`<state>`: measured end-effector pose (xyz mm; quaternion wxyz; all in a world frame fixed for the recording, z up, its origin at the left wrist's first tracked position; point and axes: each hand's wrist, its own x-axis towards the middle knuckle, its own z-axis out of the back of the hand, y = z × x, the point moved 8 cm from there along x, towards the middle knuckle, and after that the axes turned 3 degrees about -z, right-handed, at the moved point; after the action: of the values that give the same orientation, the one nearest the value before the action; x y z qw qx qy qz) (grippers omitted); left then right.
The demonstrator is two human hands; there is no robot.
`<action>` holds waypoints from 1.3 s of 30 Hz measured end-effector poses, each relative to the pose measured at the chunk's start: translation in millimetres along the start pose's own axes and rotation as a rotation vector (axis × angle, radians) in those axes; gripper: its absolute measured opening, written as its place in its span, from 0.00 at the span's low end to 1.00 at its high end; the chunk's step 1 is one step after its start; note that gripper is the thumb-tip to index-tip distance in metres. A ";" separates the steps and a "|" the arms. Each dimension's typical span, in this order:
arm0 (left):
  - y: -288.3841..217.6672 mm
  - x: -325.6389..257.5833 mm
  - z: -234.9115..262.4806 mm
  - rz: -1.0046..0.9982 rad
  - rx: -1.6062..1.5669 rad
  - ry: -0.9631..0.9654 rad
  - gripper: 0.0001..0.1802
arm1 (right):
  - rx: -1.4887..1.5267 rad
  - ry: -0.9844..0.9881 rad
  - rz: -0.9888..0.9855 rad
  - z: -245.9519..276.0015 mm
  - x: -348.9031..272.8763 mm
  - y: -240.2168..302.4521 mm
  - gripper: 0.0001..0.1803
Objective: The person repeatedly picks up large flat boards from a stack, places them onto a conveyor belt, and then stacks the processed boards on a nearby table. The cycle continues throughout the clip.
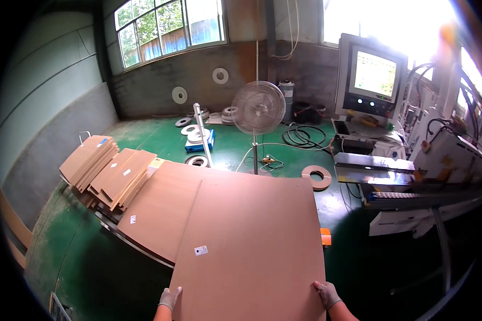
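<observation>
A large flat brown panel (pixel 251 235) with a small white label (pixel 201 250) lies before me. Gloved, my left hand (pixel 170 297) grips its near left edge, thumb on top and the other fingers hidden at the side. On the opposite edge, my right hand (pixel 326 294) holds the panel the same way, thumb resting on the face. Beyond its left side, the panel overlaps another brown board (pixel 160 208) that also carries a label.
Stacks of smaller brown boards (pixel 107 171) sit at the left on a low support. A standing fan (pixel 258 107) rises behind the panel. To the right is a machine with a lit screen (pixel 375 74). Rolls of edge banding (pixel 317 177) and a coiled hose (pixel 304 136) lie on the green floor.
</observation>
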<state>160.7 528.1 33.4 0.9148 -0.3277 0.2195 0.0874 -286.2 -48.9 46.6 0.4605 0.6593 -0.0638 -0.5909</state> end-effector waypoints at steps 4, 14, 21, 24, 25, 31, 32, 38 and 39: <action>3.4 -19.9 -21.1 0.022 -0.078 0.159 0.38 | 0.172 0.054 0.081 32.2 -48.3 33.7 0.18; -43.2 -68.3 -87.0 -0.309 -0.249 0.353 0.30 | 0.062 -0.126 0.294 137.3 -123.2 62.8 0.15; -53.3 -93.9 -115.7 -0.280 -0.250 0.498 0.32 | 0.102 -0.166 0.245 197.6 -73.3 13.4 0.19; -67.2 -110.9 -116.0 -0.272 -0.247 0.520 0.31 | 0.065 -0.184 0.288 212.5 -61.3 1.1 0.21; -72.4 -115.7 -115.2 -0.269 -0.245 0.524 0.30 | 0.131 -0.157 0.279 214.4 -59.8 -1.2 0.21; -95.8 -141.4 -97.8 -0.309 -0.254 0.574 0.29 | -0.057 -0.160 0.299 234.4 -74.7 33.0 0.22; -101.0 -146.5 -91.4 -0.328 -0.258 0.587 0.29 | -0.083 -0.147 0.318 237.1 -80.2 38.0 0.22; -158.9 -190.0 -55.0 -0.612 -0.216 0.634 0.23 | 0.212 -0.014 0.290 273.2 -116.0 15.4 0.24; -170.2 -196.5 -52.2 -0.670 -0.203 0.623 0.22 | 0.297 0.037 0.318 283.6 -124.3 12.4 0.26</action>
<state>19.8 360.7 183.2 0.7465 -0.4791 0.3560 -0.2941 -554.6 -128.6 179.4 0.4469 0.7122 -0.2449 -0.4829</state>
